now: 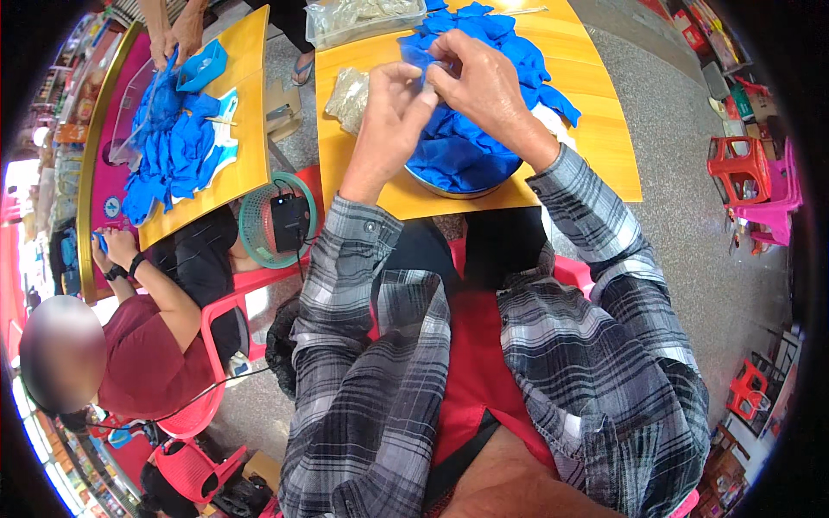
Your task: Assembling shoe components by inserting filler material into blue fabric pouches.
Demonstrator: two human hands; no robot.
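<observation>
Busy shop floor w/ orange tables [596, 129]; on the left one a co-worker's hands [173, 39] sort a blue pile. My left hand [389, 129] and right hand [484, 82] both pinch one small pale piece [429, 79] over the metal bowl [458, 190] of blue fabric bits [466, 155], so scraps drop in. Clear bag [350, 97] sits just left, plastic tub [363, 19] behind, tbh crowded.

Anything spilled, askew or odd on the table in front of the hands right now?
Nothing looks spilled or damaged. The blue pieces are heaped high in the metal bowl and hang over its rim onto the table, and the bowl sits close to the near edge. Both hands, left and right, pinch one small item over the heap.
</observation>
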